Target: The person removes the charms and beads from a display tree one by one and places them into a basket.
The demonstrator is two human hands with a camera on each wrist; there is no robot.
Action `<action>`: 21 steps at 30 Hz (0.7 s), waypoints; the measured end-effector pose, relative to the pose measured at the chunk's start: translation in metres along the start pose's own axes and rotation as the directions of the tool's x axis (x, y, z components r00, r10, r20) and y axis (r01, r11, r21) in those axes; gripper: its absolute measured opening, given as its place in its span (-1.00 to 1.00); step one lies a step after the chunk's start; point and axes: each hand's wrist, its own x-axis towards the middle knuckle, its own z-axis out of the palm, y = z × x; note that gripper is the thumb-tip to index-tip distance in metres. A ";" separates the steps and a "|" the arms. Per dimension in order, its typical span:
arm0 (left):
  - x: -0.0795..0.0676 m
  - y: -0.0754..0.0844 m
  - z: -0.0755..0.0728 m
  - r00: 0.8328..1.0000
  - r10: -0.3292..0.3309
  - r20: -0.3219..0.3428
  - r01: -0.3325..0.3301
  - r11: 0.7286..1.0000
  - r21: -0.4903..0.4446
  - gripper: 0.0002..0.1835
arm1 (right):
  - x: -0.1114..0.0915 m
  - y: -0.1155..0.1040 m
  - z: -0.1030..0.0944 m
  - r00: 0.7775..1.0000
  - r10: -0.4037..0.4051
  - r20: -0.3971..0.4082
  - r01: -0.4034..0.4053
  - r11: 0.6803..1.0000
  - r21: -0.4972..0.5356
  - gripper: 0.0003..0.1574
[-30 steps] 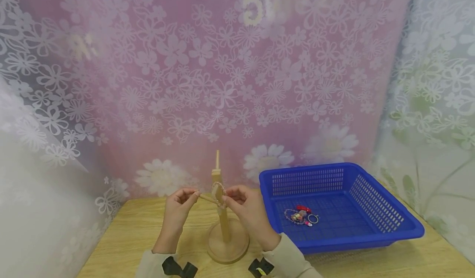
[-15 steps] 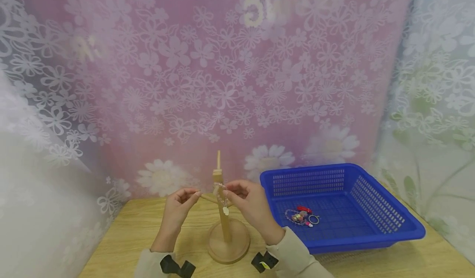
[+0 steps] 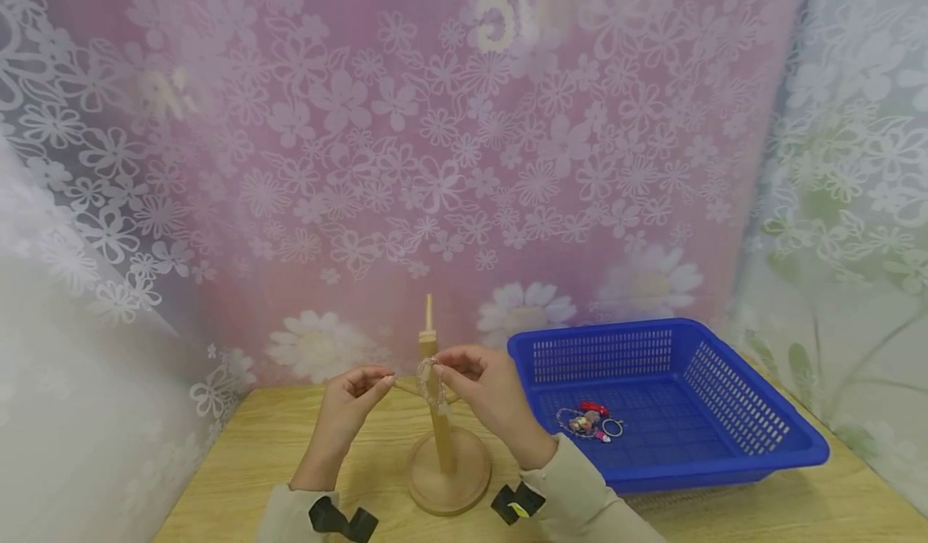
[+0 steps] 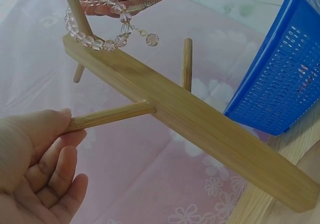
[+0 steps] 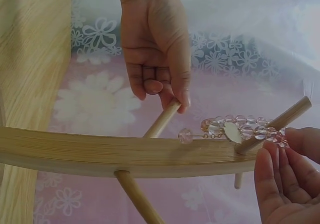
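My left hand (image 3: 344,410) pinches the tip of a wooden side peg (image 4: 110,116) on a wooden peg stand (image 3: 440,438), between thumb and forefinger. With thumb and fingertips my right hand (image 3: 493,394) pinches a bracelet (image 4: 107,44) of clear pink beads. The bracelet loops round an upper peg (image 5: 285,116) of the stand, close to the post. From it dangle a round bead charm (image 4: 152,39) and a pale leaf-shaped charm (image 5: 231,132). The stand's round base (image 3: 449,487) rests upright on the table.
A blue plastic basket (image 3: 670,478) stands to the right on the wooden table (image 3: 232,462). Inside lie several small trinkets, among them a red piece (image 3: 594,407) and a ring-shaped one (image 3: 612,428). A pink flowered curtain (image 3: 435,164) hangs behind.
My right hand has shifted slightly up and right while holding the bracelet, whose loop dropped with its charm showing, then rose a little. My left hand stays on its peg.
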 end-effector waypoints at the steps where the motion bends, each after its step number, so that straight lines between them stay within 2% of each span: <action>1: 0.000 0.000 0.000 1.000 -0.001 0.000 0.001 1.000 0.000 -0.77 | 0.000 -0.001 -0.001 1.000 0.001 0.001 -0.001 1.000 -0.003 -0.84; 21: 0.000 -0.002 0.000 1.000 0.015 -0.001 -0.015 1.000 -0.021 -0.76 | -0.001 -0.016 -0.008 0.997 -0.067 0.043 0.066 0.998 0.020 -0.79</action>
